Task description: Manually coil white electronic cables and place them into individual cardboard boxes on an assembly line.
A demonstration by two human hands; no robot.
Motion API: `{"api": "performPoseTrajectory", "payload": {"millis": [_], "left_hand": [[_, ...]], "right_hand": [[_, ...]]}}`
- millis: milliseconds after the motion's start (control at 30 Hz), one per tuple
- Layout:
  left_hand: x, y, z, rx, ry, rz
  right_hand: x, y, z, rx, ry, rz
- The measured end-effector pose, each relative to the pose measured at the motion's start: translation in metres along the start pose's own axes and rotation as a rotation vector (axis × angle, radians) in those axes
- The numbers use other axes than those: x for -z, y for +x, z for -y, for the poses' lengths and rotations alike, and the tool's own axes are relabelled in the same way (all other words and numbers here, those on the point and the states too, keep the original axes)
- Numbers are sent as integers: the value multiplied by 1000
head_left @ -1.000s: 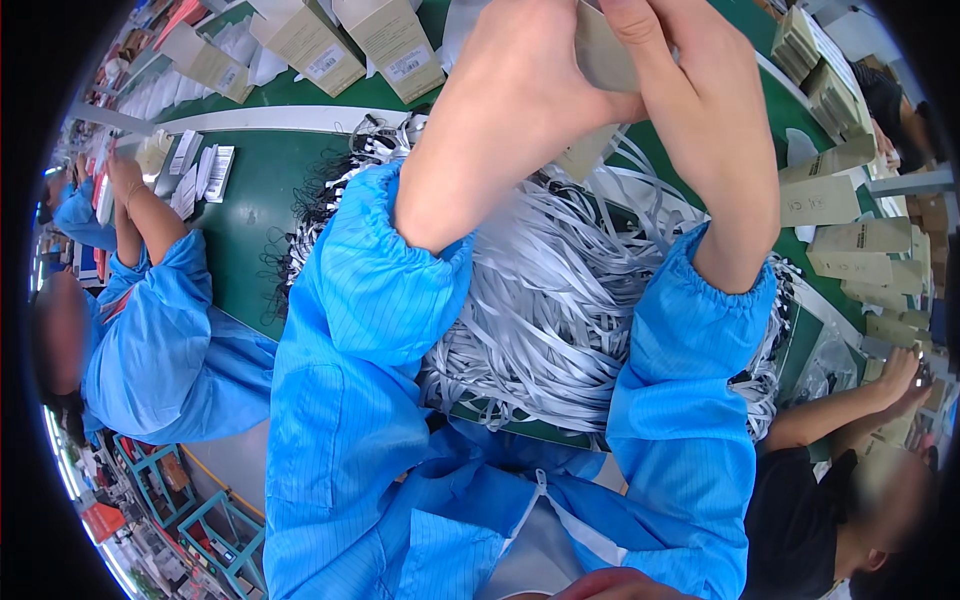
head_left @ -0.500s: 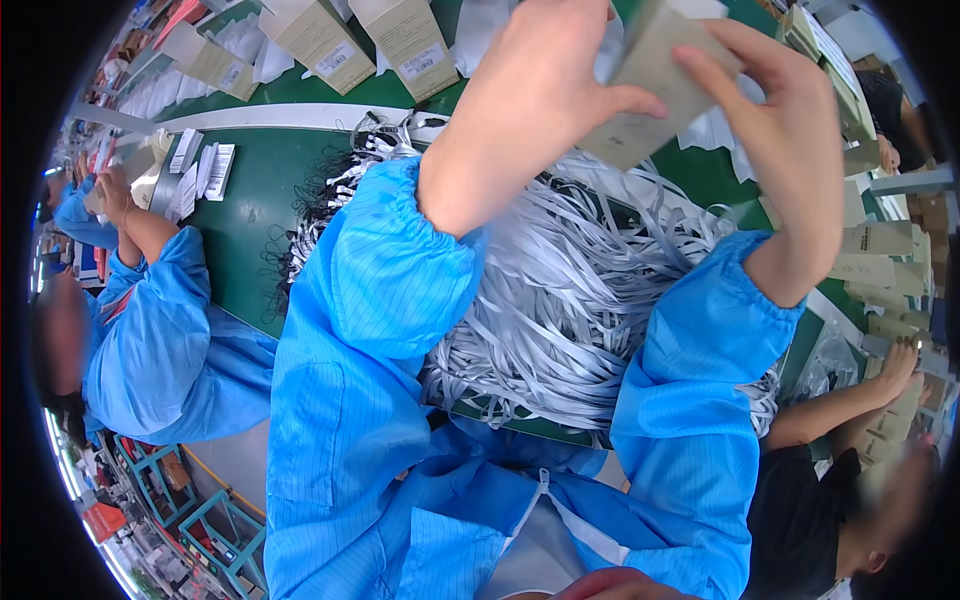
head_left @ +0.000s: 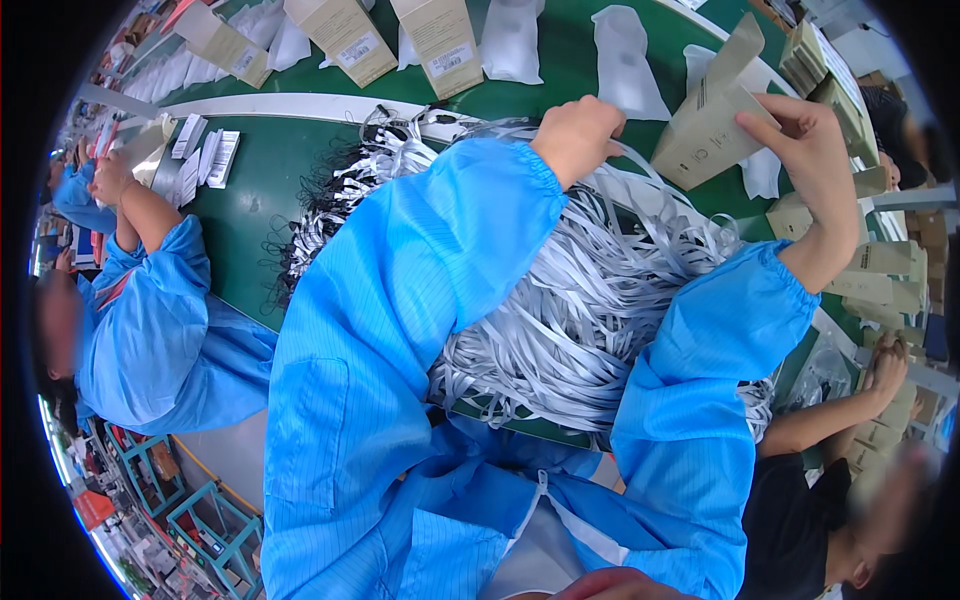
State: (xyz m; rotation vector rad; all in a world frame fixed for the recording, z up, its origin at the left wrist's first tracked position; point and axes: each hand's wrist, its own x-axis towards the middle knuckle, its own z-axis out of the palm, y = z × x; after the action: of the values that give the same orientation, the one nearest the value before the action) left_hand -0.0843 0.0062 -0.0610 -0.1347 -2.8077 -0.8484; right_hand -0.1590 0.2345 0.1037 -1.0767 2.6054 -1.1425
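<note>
My right hand [head_left: 808, 140] grips an open-topped beige carton [head_left: 705, 135] by its right side, thumb on the front, with a flap standing up. To its left, my left hand [head_left: 580, 138] is closed over the far side of a large heap of flat white lanyards [head_left: 570, 320]. A white strap runs from its fingertips toward the right; the fingers partly hide the grip. Thin black cord loops [head_left: 310, 220] stick out of the heap's left end.
Beyond a white rail stand more beige cartons [head_left: 440, 45] and frosted white pouches [head_left: 625, 65]. White printed cards [head_left: 222, 160] lie on the green table [head_left: 255, 190] at left. Co-workers sit on both sides, one in a blue smock [head_left: 150, 340], one in a black shirt [head_left: 800, 520].
My left hand has come away from the carton and down to the lanyards. My right hand has lowered the carton and shifted slightly right.
</note>
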Motion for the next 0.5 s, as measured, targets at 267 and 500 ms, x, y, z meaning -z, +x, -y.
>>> {"api": "performPoseTrajectory", "payload": {"millis": [267,500], "left_hand": [[70,10,-16,-170,-248,-157],[148,-15,-66,-184,-799,-119]], "right_hand": [[26,-12,-16,-134,-135,-93],[17,-21,17,-58,-249,-311]]}}
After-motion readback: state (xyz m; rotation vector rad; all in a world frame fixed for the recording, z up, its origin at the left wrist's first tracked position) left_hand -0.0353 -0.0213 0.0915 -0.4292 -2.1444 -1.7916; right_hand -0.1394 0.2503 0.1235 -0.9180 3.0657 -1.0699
